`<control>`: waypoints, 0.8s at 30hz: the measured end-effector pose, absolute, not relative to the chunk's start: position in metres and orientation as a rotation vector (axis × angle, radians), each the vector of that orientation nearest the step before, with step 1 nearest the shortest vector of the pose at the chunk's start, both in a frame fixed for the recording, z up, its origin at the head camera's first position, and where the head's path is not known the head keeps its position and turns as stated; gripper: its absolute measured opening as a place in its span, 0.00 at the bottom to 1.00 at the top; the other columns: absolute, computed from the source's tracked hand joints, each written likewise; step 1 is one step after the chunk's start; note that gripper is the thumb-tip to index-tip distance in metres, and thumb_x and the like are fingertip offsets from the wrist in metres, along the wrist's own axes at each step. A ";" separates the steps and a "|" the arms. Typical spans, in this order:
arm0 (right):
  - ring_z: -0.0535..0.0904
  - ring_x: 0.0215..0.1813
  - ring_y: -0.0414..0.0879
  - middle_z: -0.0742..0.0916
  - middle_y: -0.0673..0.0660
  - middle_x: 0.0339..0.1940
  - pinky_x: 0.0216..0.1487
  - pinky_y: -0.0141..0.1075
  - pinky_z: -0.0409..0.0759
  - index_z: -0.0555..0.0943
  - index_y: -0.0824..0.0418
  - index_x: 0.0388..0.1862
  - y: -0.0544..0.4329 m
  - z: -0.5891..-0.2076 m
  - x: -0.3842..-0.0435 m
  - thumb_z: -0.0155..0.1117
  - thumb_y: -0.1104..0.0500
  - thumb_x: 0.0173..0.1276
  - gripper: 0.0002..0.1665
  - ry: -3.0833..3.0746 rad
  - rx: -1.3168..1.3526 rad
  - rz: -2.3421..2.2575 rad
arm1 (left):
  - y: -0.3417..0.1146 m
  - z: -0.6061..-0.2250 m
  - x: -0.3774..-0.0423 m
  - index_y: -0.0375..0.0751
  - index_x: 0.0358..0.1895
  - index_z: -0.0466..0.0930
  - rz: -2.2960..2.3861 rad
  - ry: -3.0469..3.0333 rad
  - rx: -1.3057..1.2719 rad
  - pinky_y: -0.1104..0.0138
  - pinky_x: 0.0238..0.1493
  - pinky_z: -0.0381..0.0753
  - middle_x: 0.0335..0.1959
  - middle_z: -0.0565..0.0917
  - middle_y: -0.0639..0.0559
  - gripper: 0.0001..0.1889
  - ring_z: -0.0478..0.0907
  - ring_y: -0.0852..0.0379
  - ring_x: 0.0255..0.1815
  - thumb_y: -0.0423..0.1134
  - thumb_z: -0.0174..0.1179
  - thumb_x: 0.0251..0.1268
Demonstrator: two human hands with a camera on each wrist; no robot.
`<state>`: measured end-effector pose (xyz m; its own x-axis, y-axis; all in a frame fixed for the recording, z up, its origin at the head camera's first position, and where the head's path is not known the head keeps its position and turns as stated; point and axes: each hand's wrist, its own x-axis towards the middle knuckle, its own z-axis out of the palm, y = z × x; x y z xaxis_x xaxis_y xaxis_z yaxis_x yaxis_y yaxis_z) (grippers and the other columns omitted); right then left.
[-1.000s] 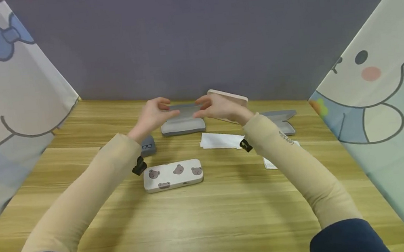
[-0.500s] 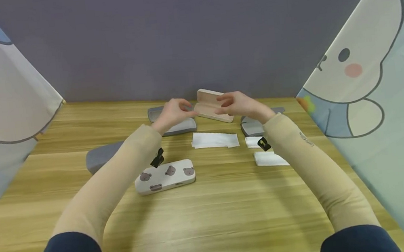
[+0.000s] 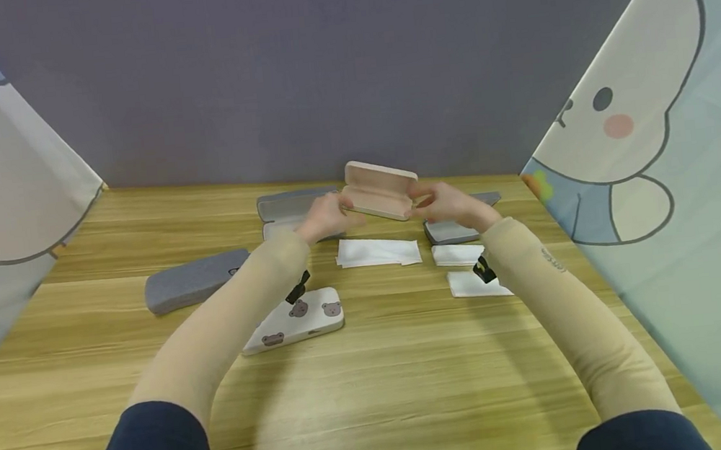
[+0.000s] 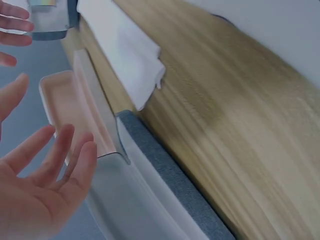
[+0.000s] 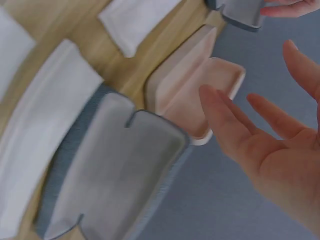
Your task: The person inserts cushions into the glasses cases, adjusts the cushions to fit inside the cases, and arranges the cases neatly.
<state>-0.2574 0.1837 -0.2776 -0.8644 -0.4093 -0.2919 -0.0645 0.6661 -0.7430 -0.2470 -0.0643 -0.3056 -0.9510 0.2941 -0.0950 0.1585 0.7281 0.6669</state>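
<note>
An open pink glasses case (image 3: 379,178) stands at the back of the table, lid raised and bare inside. My left hand (image 3: 327,216) hovers at its left side, overlapping an open grey glasses case (image 3: 290,206). At the pink case's right side is my right hand (image 3: 446,206), fingers bent loosely toward it, in front of a second open grey glasses case (image 3: 449,231). Both wrist views show spread, relaxed fingers with nothing held: the left hand (image 4: 45,185) and the right hand (image 5: 280,145) beside the pink case (image 5: 192,90).
A folded white cloth (image 3: 379,251) lies before the pink case; two more, an upper cloth (image 3: 457,254) and a lower cloth (image 3: 473,284), lie to the right. Nearer are a closed bear-print case (image 3: 308,323) and a closed grey case (image 3: 190,281). A grey wall (image 3: 345,67) backs the table.
Both hands have moved right, from around the left grey case to either side of the pink case. The head view has swung a little to the right.
</note>
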 end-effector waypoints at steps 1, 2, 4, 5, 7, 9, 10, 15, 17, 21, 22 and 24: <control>0.70 0.67 0.62 0.66 0.69 0.73 0.66 0.53 0.72 0.57 0.68 0.74 0.185 -0.281 -0.258 0.58 0.60 0.71 0.37 2.432 -0.359 -1.070 | -0.063 -0.307 -0.247 0.33 0.61 0.74 1.003 2.741 0.369 0.55 0.64 0.72 0.64 0.74 0.39 0.30 0.72 0.43 0.62 0.49 0.63 0.61; 0.70 0.67 0.63 0.67 0.70 0.72 0.66 0.54 0.72 0.57 0.69 0.74 0.187 -0.284 -0.258 0.58 0.60 0.71 0.37 2.422 -0.354 -1.067 | -0.062 -0.309 -0.247 0.33 0.61 0.74 0.979 2.742 0.370 0.55 0.65 0.71 0.64 0.74 0.39 0.30 0.71 0.42 0.64 0.49 0.64 0.60; 0.70 0.66 0.63 0.68 0.71 0.71 0.66 0.54 0.71 0.57 0.69 0.74 0.190 -0.289 -0.259 0.58 0.60 0.71 0.37 2.409 -0.344 -1.062 | -0.061 -0.311 -0.247 0.32 0.60 0.74 0.930 2.745 0.370 0.55 0.67 0.69 0.64 0.73 0.38 0.30 0.69 0.42 0.66 0.49 0.65 0.59; 0.70 0.66 0.63 0.68 0.72 0.70 0.66 0.54 0.71 0.57 0.70 0.74 0.192 -0.292 -0.259 0.58 0.59 0.71 0.38 2.405 -0.344 -1.058 | -0.061 -0.313 -0.247 0.32 0.60 0.74 0.909 2.743 0.370 0.55 0.67 0.69 0.64 0.74 0.39 0.30 0.69 0.41 0.66 0.49 0.65 0.59; 0.72 0.64 0.63 0.69 0.73 0.69 0.65 0.54 0.72 0.56 0.71 0.73 0.195 -0.298 -0.259 0.59 0.59 0.70 0.39 2.402 -0.340 -1.044 | -0.060 -0.315 -0.246 0.33 0.60 0.74 0.870 2.733 0.362 0.54 0.68 0.69 0.65 0.74 0.39 0.31 0.68 0.41 0.67 0.49 0.66 0.58; 0.73 0.61 0.62 0.69 0.72 0.69 0.64 0.53 0.73 0.56 0.70 0.74 0.198 -0.303 -0.259 0.59 0.57 0.70 0.40 2.400 -0.330 -1.019 | -0.060 -0.319 -0.245 0.34 0.60 0.75 0.811 2.728 0.361 0.54 0.66 0.71 0.64 0.75 0.39 0.30 0.69 0.42 0.66 0.49 0.65 0.58; 0.73 0.61 0.62 0.69 0.72 0.69 0.64 0.53 0.73 0.55 0.70 0.74 0.200 -0.306 -0.258 0.59 0.57 0.71 0.40 2.394 -0.324 -1.013 | -0.060 -0.321 -0.245 0.34 0.60 0.75 0.768 2.727 0.362 0.54 0.65 0.72 0.63 0.75 0.40 0.30 0.70 0.42 0.65 0.49 0.65 0.58; 0.75 0.59 0.60 0.71 0.70 0.68 0.64 0.50 0.74 0.55 0.71 0.74 0.204 -0.317 -0.255 0.58 0.56 0.72 0.39 2.383 -0.288 -0.975 | -0.058 -0.330 -0.243 0.36 0.49 0.80 0.584 2.740 0.352 0.61 0.51 0.79 0.50 0.82 0.46 0.21 0.77 0.51 0.48 0.49 0.65 0.59; 0.77 0.57 0.60 0.71 0.70 0.69 0.62 0.49 0.76 0.57 0.72 0.73 0.204 -0.322 -0.254 0.57 0.57 0.72 0.37 2.396 -0.289 -0.974 | -0.057 -0.332 -0.242 0.37 0.46 0.81 0.540 2.759 0.337 0.63 0.46 0.79 0.47 0.82 0.47 0.20 0.76 0.54 0.42 0.48 0.66 0.58; 0.79 0.52 0.59 0.72 0.71 0.67 0.60 0.48 0.78 0.60 0.74 0.71 0.204 -0.333 -0.255 0.57 0.58 0.72 0.34 2.424 -0.282 -0.980 | -0.055 -0.334 -0.241 0.35 0.48 0.79 0.500 2.768 0.282 0.62 0.46 0.79 0.50 0.82 0.45 0.20 0.75 0.54 0.41 0.46 0.66 0.59; 0.80 0.51 0.59 0.73 0.72 0.66 0.60 0.48 0.78 0.60 0.74 0.70 0.204 -0.335 -0.255 0.56 0.58 0.73 0.34 2.432 -0.285 -0.968 | -0.055 -0.335 -0.241 0.35 0.48 0.79 0.495 2.771 0.271 0.61 0.46 0.80 0.49 0.82 0.45 0.19 0.75 0.54 0.41 0.45 0.66 0.59; 0.82 0.50 0.58 0.75 0.72 0.64 0.60 0.48 0.78 0.61 0.74 0.70 0.203 -0.340 -0.256 0.56 0.57 0.73 0.34 2.460 -0.291 -0.933 | -0.054 -0.336 -0.241 0.35 0.46 0.78 0.481 2.778 0.255 0.60 0.45 0.80 0.47 0.82 0.44 0.17 0.75 0.53 0.39 0.43 0.64 0.60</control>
<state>-0.2557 0.2028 -0.3398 -0.8574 -0.3592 -0.3685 -0.0245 0.7437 -0.6680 -0.2407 -0.0541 -0.3364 -0.9362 0.2246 -0.2705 0.1205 0.9277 0.3533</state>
